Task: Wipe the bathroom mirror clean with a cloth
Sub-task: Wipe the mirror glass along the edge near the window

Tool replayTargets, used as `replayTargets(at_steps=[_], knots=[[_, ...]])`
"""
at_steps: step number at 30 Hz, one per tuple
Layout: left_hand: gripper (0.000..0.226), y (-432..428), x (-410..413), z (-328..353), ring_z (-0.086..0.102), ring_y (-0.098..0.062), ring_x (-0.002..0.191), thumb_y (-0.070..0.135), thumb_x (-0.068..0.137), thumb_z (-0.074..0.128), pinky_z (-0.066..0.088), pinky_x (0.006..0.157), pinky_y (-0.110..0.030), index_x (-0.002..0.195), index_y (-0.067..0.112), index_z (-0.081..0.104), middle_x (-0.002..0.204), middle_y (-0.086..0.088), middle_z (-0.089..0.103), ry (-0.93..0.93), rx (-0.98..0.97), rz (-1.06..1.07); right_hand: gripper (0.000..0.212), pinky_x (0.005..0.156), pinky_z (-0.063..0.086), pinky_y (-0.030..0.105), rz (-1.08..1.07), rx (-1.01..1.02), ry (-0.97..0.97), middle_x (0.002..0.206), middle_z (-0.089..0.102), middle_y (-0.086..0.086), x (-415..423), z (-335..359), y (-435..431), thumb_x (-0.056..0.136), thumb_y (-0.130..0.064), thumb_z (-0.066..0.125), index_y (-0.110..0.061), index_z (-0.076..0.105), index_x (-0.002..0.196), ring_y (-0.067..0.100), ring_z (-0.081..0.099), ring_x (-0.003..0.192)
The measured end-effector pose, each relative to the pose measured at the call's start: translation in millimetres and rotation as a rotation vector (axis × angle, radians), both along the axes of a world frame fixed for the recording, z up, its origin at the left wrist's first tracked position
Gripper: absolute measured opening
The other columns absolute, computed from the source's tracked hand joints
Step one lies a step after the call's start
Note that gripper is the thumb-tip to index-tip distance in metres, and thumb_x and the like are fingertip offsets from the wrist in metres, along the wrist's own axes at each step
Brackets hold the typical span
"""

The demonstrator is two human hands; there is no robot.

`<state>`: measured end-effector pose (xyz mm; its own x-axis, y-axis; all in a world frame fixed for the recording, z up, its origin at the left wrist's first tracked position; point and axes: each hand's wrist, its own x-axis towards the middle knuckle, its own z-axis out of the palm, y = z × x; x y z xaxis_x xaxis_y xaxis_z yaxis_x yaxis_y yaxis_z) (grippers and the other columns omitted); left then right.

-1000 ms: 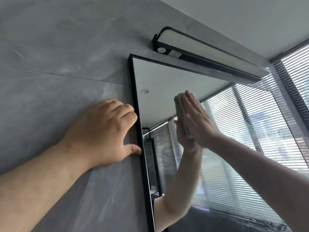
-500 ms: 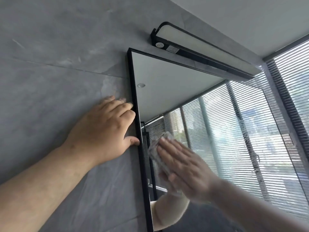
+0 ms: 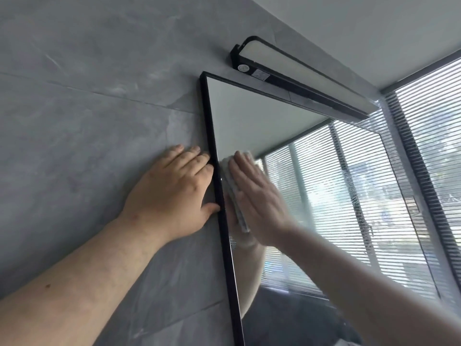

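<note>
A black-framed mirror (image 3: pixel 252 116) hangs on the grey tiled wall and reflects window blinds and the ceiling. My right hand (image 3: pixel 259 198) presses a folded pale cloth (image 3: pixel 233 191) flat against the glass, close to the mirror's left edge, fingers straight and pointing up. Most of the cloth is hidden under the palm. My left hand (image 3: pixel 172 193) rests on the wall just left of the frame, its fingertips and thumb touching the black edge. Faint streaks show on the glass further right.
A long black-cased light bar (image 3: pixel 299 78) juts out from the wall just above the mirror's top edge. A window with slatted blinds (image 3: pixel 439 146) stands at the right. The grey tiled wall (image 3: pixel 87 108) spreads to the left.
My right hand with the cloth has swept from the upper middle of the glass down and then left and up to the left edge. My left hand has stayed on the wall.
</note>
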<state>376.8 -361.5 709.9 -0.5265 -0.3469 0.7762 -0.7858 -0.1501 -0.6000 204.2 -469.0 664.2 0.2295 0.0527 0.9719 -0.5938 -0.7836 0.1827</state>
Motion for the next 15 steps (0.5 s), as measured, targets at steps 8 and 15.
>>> replayTargets(at_steps=[8, 15], knots=[[0.108, 6, -2, -3, 0.048, -0.038, 0.132, 0.079, 0.058, 0.064, 0.031, 0.114, -0.053, 0.126, -0.005, 0.059, 0.136, -0.022, 0.056, -0.067, 0.030, 0.115, 0.053, 0.121, 0.024, 0.051, 0.085, -0.017, 0.012, 0.160, 0.026, 0.016, 8, -113, 9, 0.105, -0.031, 0.027, -0.003, 0.033, 0.150, 0.030, 0.019, 0.151], [0.124, 11, -10, -9, 0.006, -0.028, 0.152, 0.091, 0.070, 0.034, 0.000, 0.122, -0.050, 0.154, 0.002, 0.014, 0.164, -0.016, 0.010, -0.042, 0.043, 0.251, 0.051, 0.123, 0.020, 0.042, 0.049, -0.005, -0.152, 0.160, 0.027, 0.010, 7, -90, -1, 0.102, -0.026, 0.030, -0.006, 0.038, 0.149, 0.020, 0.019, 0.151]])
